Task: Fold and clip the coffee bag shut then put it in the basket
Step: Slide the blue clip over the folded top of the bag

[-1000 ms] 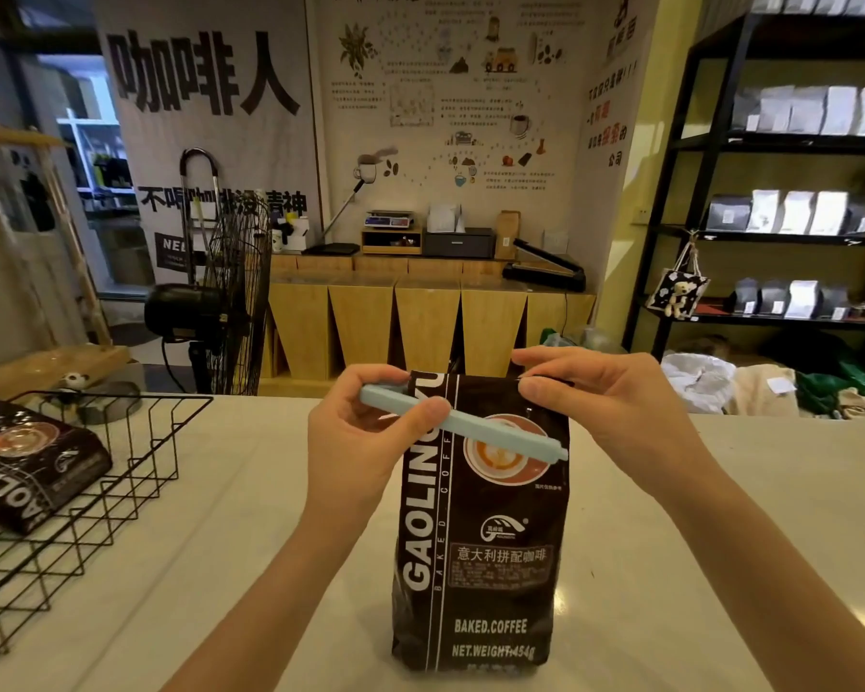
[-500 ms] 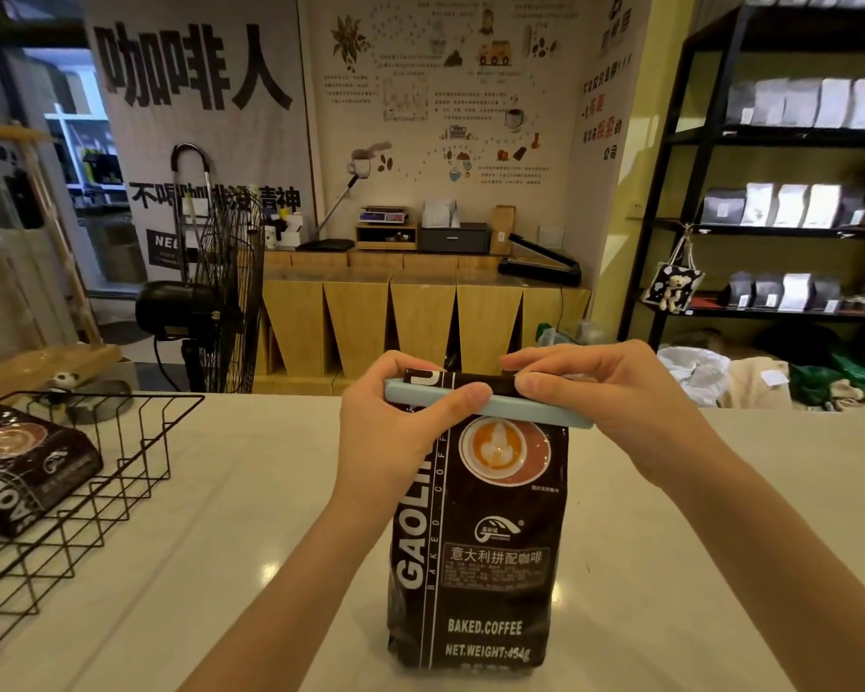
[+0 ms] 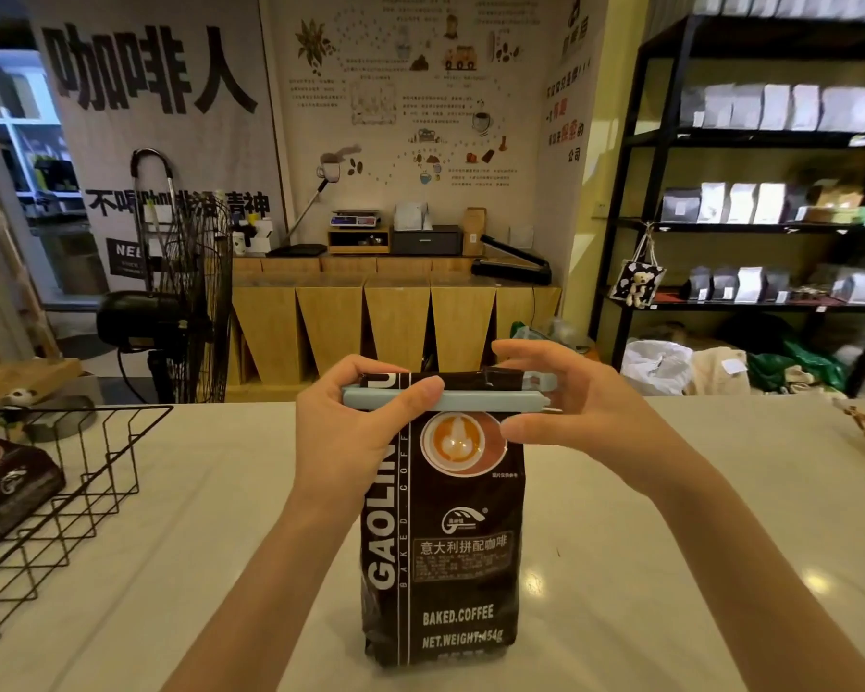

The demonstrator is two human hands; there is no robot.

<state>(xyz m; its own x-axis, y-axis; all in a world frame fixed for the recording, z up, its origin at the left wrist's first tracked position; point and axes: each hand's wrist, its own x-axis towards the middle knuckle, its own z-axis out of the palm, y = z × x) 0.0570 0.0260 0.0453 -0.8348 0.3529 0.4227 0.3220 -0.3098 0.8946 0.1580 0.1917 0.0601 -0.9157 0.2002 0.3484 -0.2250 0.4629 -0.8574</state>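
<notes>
Since 1.0 s ago: clip levelled across folded bag top | left hand pinches clip's left end; right hand half-open at right end | bag upright mid-counter; basket at left edge, left hand nearer.

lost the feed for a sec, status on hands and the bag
Both hands on clip: left hand pinching its left end, right hand at right end. Clip across folded top of coffee bag, upright on counter. Path to basket clear.

Glossy coffee bag, wire basket
</notes>
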